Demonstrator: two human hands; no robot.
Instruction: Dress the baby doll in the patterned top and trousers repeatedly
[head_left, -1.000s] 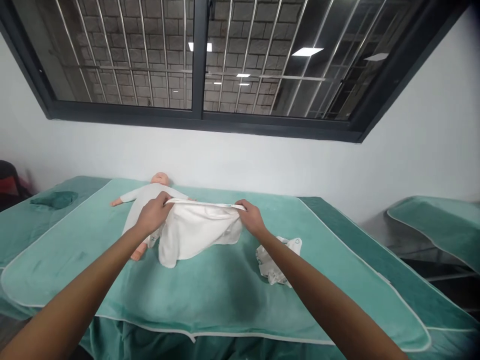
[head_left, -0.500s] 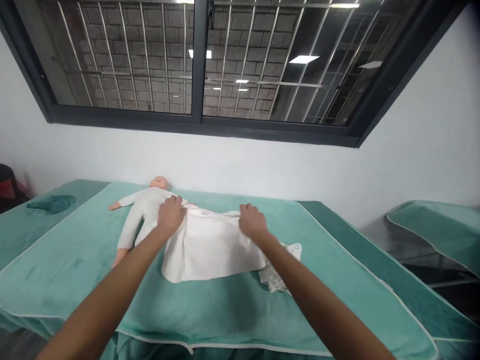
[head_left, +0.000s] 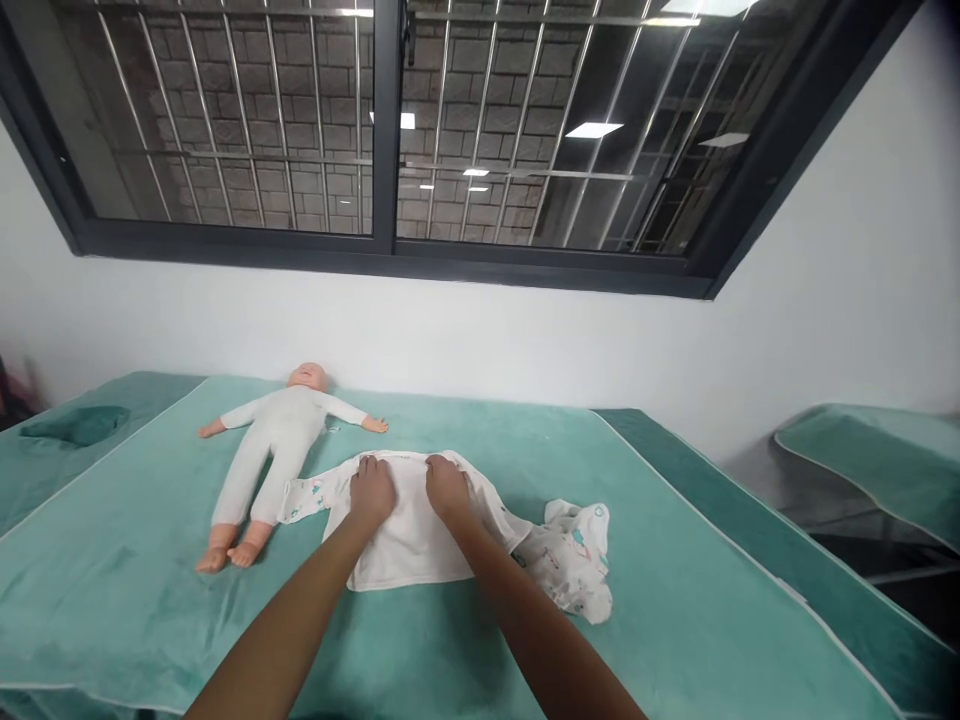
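A small white baby shirt [head_left: 409, 550] with a patterned sleeve is spread low over the green bed cover. My left hand [head_left: 373, 488] is closed on its upper part, left of the middle. Just to the right, my right hand [head_left: 448, 487] grips the same shirt with curled fingers. By the shirt's right side lies a crumpled white printed cloth [head_left: 574, 560]; whether it is part of the shirt I cannot tell. A baby doll [head_left: 281, 425] with a white body lies on its back to the left, arms spread, its feet toward me.
The green cover [head_left: 675, 610] stretches over the bed, with a dark green folded cloth [head_left: 79, 425] at the far left. A white wall [head_left: 480, 340] and a barred window [head_left: 390, 250] stand behind. Another green-covered surface [head_left: 877, 450] is at the right.
My hands have come closer together and lower, bringing the shirt toward me. Its patterned left sleeve now shows, and the doll is no longer covered by my left arm.
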